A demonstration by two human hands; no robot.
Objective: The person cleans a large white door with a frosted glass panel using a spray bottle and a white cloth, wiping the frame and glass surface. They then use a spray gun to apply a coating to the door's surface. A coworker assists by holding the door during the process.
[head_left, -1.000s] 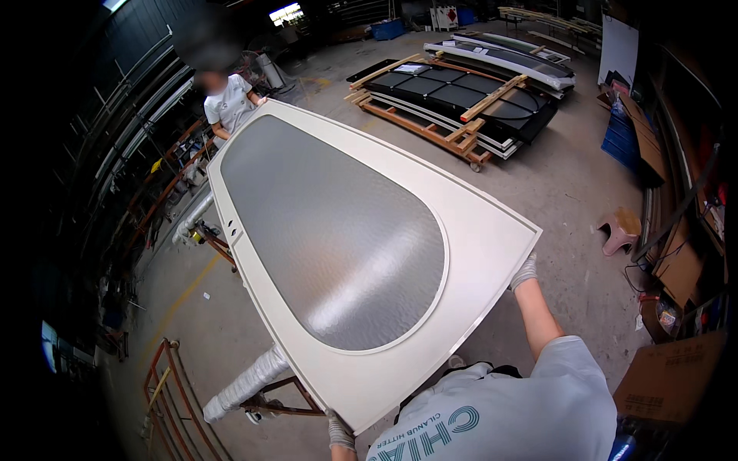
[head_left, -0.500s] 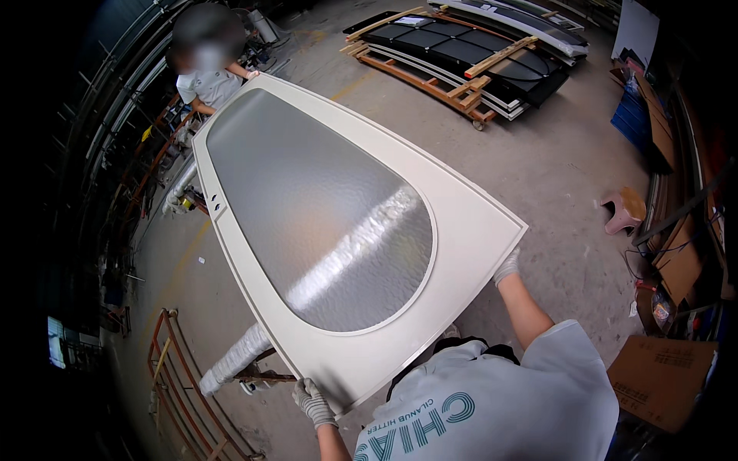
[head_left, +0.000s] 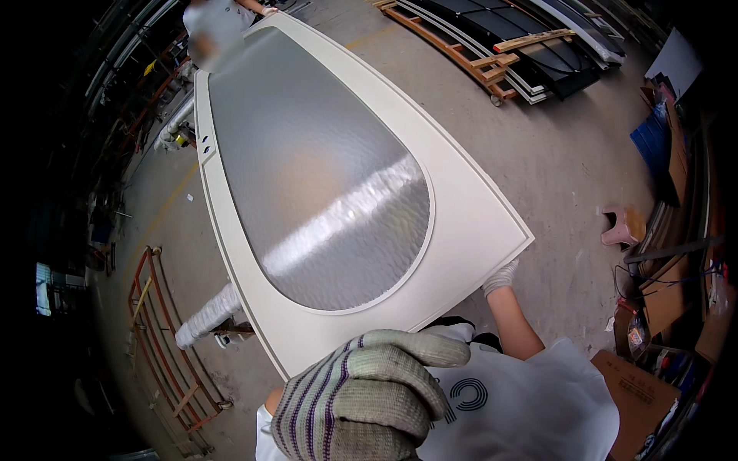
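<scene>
White door (head_left: 323,177) over wrapped bar (head_left: 207,315), resting unconfirmed; right hand (head_left: 501,278) grasps door's near-right corner, left hand (head_left: 365,396) curled, nothing visible inside.

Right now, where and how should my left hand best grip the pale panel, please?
Probably the near left rim, from outside and below: that edge is raised above the floor, and the right hand is by the right corner of the panel.

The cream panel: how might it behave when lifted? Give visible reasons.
The cream panel would probably be stiff: a broad border frames its grey pane. It may be heavy, spanning from the right hand to a co-worker's hand. The pane's glossy, rippled surface suggests glass, so a knock could crack it.
</scene>
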